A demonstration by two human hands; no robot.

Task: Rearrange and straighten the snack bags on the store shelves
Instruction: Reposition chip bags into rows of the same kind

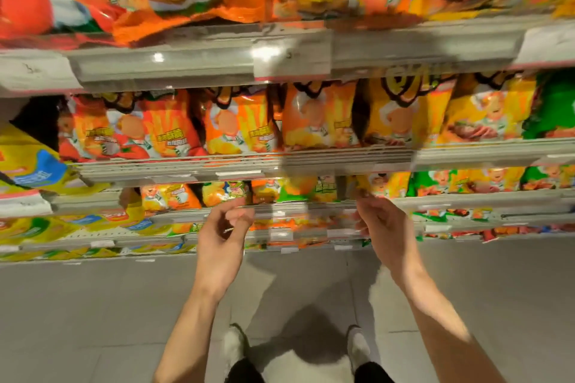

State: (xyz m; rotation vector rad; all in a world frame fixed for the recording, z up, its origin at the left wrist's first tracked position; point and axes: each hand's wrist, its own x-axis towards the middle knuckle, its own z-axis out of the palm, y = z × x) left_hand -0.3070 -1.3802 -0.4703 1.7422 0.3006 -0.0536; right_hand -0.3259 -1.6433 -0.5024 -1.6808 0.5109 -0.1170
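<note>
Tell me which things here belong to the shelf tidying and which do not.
Belong: left hand; right hand; orange snack bags; yellow bags; shelf rail.
Do not belong: price tag holder; grey floor; shoes.

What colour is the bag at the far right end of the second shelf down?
Green bag, seen in the head view, next to yellow bags.

Two hands (222, 232) (bare), two shoes (235, 347), five shelves (199, 62).
</note>
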